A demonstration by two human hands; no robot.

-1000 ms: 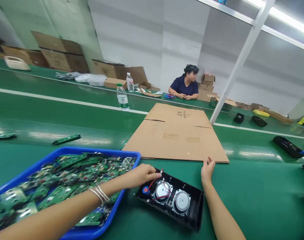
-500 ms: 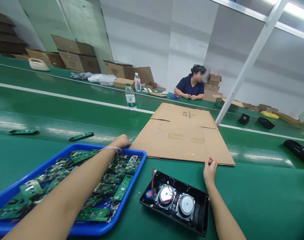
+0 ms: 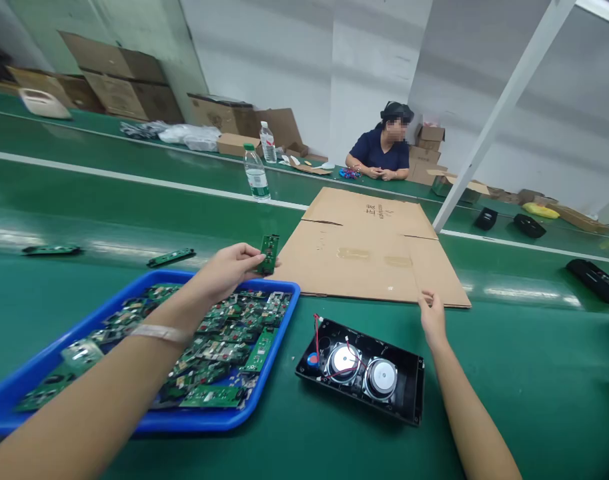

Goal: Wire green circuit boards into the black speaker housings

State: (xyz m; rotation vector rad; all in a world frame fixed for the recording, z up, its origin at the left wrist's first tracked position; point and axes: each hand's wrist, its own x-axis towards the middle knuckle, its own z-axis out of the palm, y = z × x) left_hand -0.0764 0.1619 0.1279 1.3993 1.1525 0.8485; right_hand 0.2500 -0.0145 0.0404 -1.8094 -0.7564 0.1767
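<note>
Left hand [image 3: 227, 270] is pinching a small green circuit board [image 3: 269, 254], held upright just above the far edge of the blue tray [image 3: 264, 403] full of boards. Right hand [image 3: 433, 319] rests loosely curled, holding nothing, on the green surface [image 3: 509, 373] between the flat cardboard sheet [image 3: 369, 257] and the black speaker housing [image 3: 363, 370].

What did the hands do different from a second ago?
The left hand left the wires of the black speaker housing, reached past the far edge of the blue tray, and now holds a small green circuit board up above it. The right hand stayed at the near edge of the flattened cardboard. The housing and tray did not visibly move.
</note>
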